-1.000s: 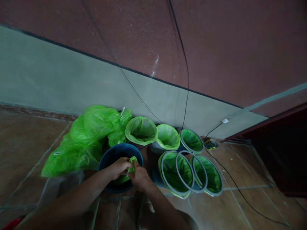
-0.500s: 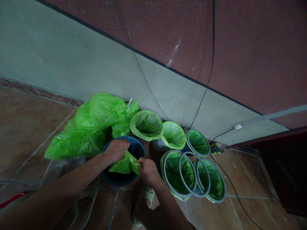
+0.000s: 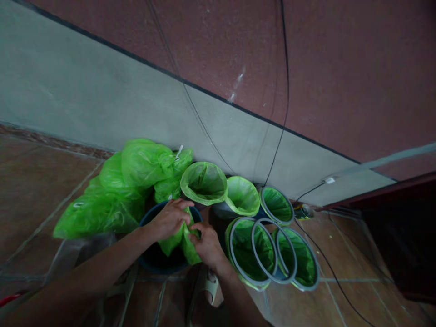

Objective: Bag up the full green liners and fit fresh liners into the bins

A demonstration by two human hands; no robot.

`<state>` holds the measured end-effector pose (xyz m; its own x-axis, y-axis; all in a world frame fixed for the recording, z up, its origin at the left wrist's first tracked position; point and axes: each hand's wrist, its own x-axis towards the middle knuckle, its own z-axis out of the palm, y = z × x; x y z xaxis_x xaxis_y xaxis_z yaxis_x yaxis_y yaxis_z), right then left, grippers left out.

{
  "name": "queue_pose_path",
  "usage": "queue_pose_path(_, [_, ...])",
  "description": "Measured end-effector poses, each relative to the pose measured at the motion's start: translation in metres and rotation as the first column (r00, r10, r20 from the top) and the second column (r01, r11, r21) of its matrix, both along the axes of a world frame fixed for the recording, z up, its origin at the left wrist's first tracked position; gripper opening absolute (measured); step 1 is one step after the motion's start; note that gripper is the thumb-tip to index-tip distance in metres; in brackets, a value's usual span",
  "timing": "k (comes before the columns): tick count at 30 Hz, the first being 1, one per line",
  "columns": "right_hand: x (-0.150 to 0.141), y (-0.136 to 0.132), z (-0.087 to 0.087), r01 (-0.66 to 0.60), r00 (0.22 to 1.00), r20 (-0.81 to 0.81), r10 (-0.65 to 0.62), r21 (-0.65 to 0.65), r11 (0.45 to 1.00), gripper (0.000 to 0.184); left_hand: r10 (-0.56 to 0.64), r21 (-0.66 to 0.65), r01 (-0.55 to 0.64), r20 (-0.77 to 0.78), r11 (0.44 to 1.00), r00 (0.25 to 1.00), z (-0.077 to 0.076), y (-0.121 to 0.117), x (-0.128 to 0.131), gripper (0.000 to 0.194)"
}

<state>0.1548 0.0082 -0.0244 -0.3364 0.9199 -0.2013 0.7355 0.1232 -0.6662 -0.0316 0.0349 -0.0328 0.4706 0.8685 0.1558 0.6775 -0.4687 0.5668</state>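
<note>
A dark blue bucket [image 3: 153, 261] stands on the tiled floor in front of me. Over its mouth both hands work a green plastic bag [image 3: 185, 243]. My left hand [image 3: 168, 220] lies on the bag's upper part with fingers curled round the plastic. My right hand [image 3: 206, 243] pinches the bag's right edge. The bag hangs crumpled between them, partly inside the bucket.
A heap of green bags [image 3: 119, 190] lies left against the grey wall [image 3: 102, 104]. Several green-lined buckets, some with grey rings [image 3: 269, 256], stand to the right. Black cables [image 3: 340, 272] run across the floor and up the wall. A dark cabinet [image 3: 402, 240] is far right.
My hands spread the bag apart half a second ago, then came back together over the bucket. The camera has tilted slightly.
</note>
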Motion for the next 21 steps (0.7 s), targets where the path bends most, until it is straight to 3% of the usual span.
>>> queue_pose_path(5, [-0.004,-0.001,0.003,0.014,1.000,0.020,-0.015,0.066,0.998,0.030,-0.018,0.003,0.018,0.030,1.000,0.999,0.007,-0.004,0.002,0.030])
queue_pose_path(10, [-0.014,-0.007,0.008,0.138,0.990,-0.019,-0.137,0.219,0.966,0.038,0.019,-0.030,-0.017,0.085,0.999,0.996,0.006,-0.006,0.010,0.035])
queue_pose_path(15, [-0.018,-0.006,-0.004,0.175,0.976,-0.135,-0.170,0.030,0.984,0.036,0.052,-0.077,-0.041,0.139,0.996,0.989,0.010,-0.006,0.017,0.034])
queue_pose_path(18, [-0.011,0.001,-0.011,0.250,0.926,-0.288,-0.246,-0.022,0.968,0.028,0.198,-0.094,-0.187,0.137,0.978,0.970,0.012,0.000,0.010,0.042])
queue_pose_path(21, [-0.004,0.008,-0.012,0.324,0.815,-0.478,-0.329,-0.096,0.941,0.023,0.438,-0.233,-0.437,-0.052,0.869,0.898,0.006,0.009,-0.003,0.055])
